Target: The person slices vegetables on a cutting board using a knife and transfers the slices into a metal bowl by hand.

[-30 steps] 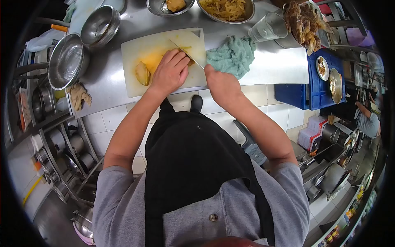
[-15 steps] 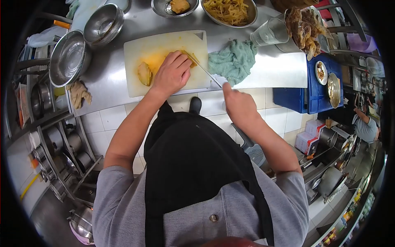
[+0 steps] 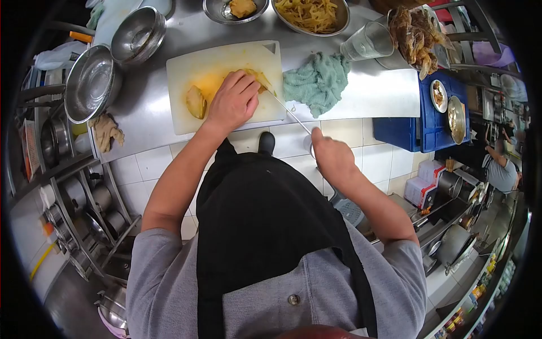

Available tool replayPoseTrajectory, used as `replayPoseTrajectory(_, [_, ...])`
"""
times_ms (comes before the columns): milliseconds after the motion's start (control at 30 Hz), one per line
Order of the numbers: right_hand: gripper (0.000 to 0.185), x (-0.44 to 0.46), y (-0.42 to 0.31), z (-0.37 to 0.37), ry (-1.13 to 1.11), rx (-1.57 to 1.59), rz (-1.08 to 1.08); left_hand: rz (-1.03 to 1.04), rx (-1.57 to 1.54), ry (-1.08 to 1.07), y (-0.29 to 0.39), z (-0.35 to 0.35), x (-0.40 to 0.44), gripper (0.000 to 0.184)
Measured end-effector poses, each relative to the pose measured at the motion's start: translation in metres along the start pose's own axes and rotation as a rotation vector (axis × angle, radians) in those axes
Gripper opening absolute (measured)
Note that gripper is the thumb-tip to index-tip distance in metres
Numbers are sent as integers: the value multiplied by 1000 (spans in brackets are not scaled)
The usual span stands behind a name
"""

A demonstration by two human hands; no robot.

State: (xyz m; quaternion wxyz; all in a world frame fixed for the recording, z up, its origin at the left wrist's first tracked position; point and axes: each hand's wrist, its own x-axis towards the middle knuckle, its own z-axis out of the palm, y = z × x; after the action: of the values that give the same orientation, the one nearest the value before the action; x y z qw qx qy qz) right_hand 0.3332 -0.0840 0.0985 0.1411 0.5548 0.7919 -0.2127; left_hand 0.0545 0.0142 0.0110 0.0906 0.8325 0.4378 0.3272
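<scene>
Gripping a knife (image 3: 292, 116) in right fingers (image 3: 323, 148), right of centre; apparently pinning half-hidden yellow vegetable (image 3: 261, 77) under left fingers (image 3: 241, 86) on the cutting board (image 3: 186, 61), upper centre; possibly risking a nick from any sideways slip.

Left hand (image 3: 232, 101) over board (image 3: 182, 69), knife (image 3: 291, 114) in right hand (image 3: 333, 153)

The left hand (image 3: 232, 101) hides part of the food (image 3: 262, 88) under it; the right hand (image 3: 334, 156), slightly blurred, covers the handle of the knife (image 3: 293, 117). The view's top edge cuts off the bowl of yellow strips (image 3: 342, 21).
</scene>
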Motion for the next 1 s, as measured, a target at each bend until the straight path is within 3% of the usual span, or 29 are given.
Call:
replayPoseTrajectory(167, [23, -8, 2, -15, -34, 8, -8, 8, -5, 23, 0, 0, 0, 19])
replayPoseTrajectory(433, [23, 77, -21, -11, 164, 74, -136, 20, -18, 26, 2, -3, 2, 20])
replayPoseTrajectory(533, [22, 98, -30, -17, 141, 32, -145, 8, -7, 24, 0, 0, 0, 20])
replayPoseTrajectory(667, [24, 78, -21, -6, 175, 38, -120, 16, -15, 31, -2, 2, -2, 20])
replayPoseTrajectory(833, [22, 14, -3, 2, -22, -43, 9, 33, 11, 25, -2, -1, -1, 20])
replayPoseTrajectory(1000, [22, 7, 0, -7, 11, 1, -15, -22, 72, 90, 5, -4, -1, 18])
